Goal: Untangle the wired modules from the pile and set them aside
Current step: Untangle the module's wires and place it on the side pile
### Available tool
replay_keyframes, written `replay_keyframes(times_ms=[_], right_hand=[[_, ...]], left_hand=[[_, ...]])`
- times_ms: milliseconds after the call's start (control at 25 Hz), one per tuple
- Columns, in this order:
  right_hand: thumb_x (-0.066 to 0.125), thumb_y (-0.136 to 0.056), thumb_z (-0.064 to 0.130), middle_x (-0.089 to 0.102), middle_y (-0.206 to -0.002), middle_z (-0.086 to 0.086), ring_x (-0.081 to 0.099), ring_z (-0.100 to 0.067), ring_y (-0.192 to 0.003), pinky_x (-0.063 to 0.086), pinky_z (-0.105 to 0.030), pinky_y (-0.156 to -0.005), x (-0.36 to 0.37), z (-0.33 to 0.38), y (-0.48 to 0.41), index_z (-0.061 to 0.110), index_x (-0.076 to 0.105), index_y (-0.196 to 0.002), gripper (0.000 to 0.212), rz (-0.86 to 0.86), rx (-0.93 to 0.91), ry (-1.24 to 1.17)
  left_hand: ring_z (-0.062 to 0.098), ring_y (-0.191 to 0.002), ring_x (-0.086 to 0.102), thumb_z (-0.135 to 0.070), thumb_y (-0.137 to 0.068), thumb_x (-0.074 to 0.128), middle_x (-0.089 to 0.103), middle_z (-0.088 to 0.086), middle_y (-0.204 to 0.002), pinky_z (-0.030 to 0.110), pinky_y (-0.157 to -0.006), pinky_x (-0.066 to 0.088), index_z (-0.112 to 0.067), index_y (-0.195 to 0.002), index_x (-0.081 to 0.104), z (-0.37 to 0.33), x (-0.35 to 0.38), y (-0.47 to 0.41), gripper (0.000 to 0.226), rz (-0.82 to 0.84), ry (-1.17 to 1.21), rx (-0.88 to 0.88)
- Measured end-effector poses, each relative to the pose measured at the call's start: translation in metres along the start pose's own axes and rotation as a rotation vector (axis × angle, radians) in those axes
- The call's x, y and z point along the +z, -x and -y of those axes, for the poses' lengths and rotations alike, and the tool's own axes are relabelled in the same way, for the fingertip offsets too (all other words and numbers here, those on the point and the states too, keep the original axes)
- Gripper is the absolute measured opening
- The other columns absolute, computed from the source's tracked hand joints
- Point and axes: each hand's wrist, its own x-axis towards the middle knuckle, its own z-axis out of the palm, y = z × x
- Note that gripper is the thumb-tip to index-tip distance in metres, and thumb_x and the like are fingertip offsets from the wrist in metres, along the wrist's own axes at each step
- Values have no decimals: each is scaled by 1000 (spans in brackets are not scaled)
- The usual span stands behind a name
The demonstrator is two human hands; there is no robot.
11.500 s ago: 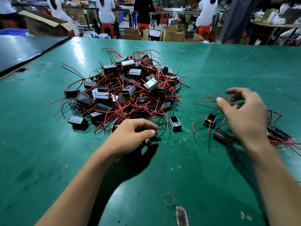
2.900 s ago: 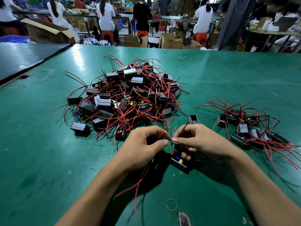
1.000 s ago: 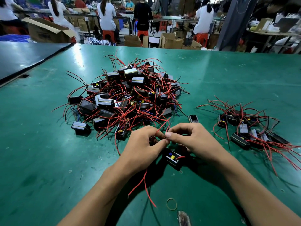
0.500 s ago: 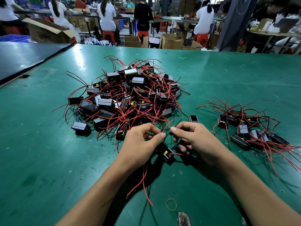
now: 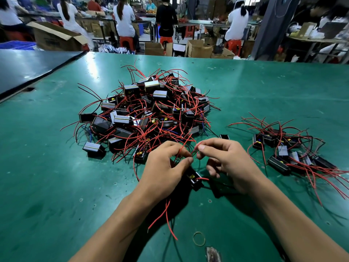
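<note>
1. Our left hand [image 5: 164, 167] and right hand [image 5: 226, 163] are close together just in front of the pile [image 5: 151, 110]. Each pinches a red wire [image 5: 184, 146] between thumb and forefinger.
2. The module [image 5: 194, 178] sits under the left thumb, on our side of the pile. We can't tell if it touches the table [image 5: 56, 186].
3. The sorted group [image 5: 283, 148] lies right of the pile, apart from it.
4. A rubber band [image 5: 199, 238] lies well in front of the pile.
</note>
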Motion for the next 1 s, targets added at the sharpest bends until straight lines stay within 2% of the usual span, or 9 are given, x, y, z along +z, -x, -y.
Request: replay_keyframes(times_ms=[120, 200, 360, 520, 680, 840, 1000], right_hand=[[71, -83, 20, 73, -84, -9, 56, -15, -48, 43, -21, -44, -2, 0, 0, 7, 74, -98, 20, 97, 20, -89], [71, -80, 23, 73, -84, -9, 58, -14, -51, 46, -22, -46, -1, -2, -1, 8, 75, -97, 23, 94, 17, -102], [69, -82, 27, 70, -87, -13, 61, -14, -57, 51, -22, -50, -1, -6, -3, 14, 77, -91, 18, 54, 9, -101], [62, -92, 20, 75, -98, -14, 66, -16, -61, 53, -22, -54, -2, -7, -4, 5, 69, -99, 18, 55, -13, -66], [56, -99, 14, 76, -99, -13, 73, -19, -78, 58, -24, -65, -2, -8, -5, 7, 67, -99, 13, 60, -33, -36], [54, -101, 15, 78, -97, -8, 73, -15, -90, 60, -26, -78, 0, -9, -5, 9, 65, -100, 13, 58, -64, 4], [52, -103, 15, 78, -95, -11, 73, -15, -87, 58, -24, -79, -1, -8, -6, 9, 64, -100, 14, 48, -53, 26]], left_hand=[[-1, -97, 55, -14, -82, 78, 61, -5, -103, 12, -81, 42, -11, -88, 77, 1, 0, 0, 7, -11, -27, 20], [-2, -98, 53, -16, -81, 79, 61, -4, -102, 10, -83, 40, -12, -92, 77, 0, -1, 0, 12, -29, -46, 48], [4, -90, 62, -21, -87, 74, 68, -8, -95, 22, -83, 49, -20, -104, 73, -3, -4, 0, 17, -116, 74, -10], [15, -79, 70, -9, -95, 62, 74, 0, -83, 32, -79, 57, -16, -104, 70, -5, -7, 0, 14, -97, 298, -108], [29, -64, 70, -7, -98, 56, 75, 6, -85, 33, -64, 60, -8, -103, 58, -9, -9, 0, 5, -4, 460, -157], [20, -61, 70, -12, -97, 60, 73, 5, -82, 24, -53, 55, -11, -99, 65, -9, -6, 2, 6, 50, 384, -117], [25, -46, 58, -16, -97, 61, 70, 6, -74, 42, -45, 49, -22, -97, 68, -5, -7, 1, 9, 61, 359, -122]])
